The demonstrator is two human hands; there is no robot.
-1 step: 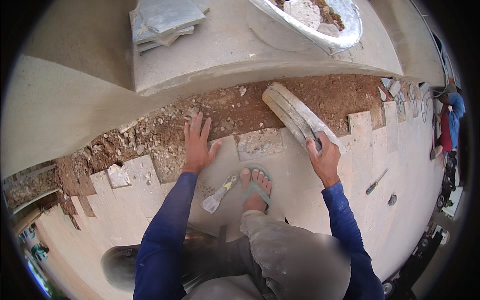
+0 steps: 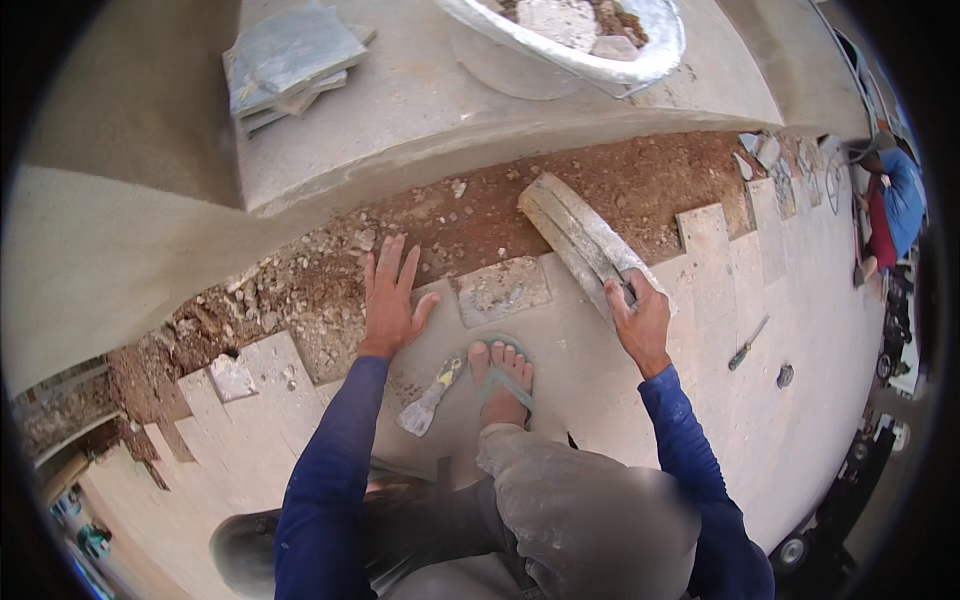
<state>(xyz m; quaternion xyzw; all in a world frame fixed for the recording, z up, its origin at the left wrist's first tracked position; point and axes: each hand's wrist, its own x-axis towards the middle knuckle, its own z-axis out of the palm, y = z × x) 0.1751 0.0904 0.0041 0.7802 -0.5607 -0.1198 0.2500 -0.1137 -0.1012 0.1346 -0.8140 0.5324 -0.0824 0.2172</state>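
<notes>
Left hand (image 2: 392, 312) palm down, fingers spread wide toward dirt strip (image 2: 640, 185), thumb pointing out to right; whether palm presses on ground, cannot tell. Right hand (image 2: 641, 322) closed around handle of long float (image 2: 588, 236); float slanted, far end over dirt strip, near end over paving tiles (image 2: 700, 325). Both forearms reach forward, leaning inward.

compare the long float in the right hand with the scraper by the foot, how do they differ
The float is long and wide; the scraper is much smaller.
The right hand grips the float; no hand holds the scraper.
The float's far end is over bare soil; the scraper lies on the paving.
Both look dirty.
</notes>
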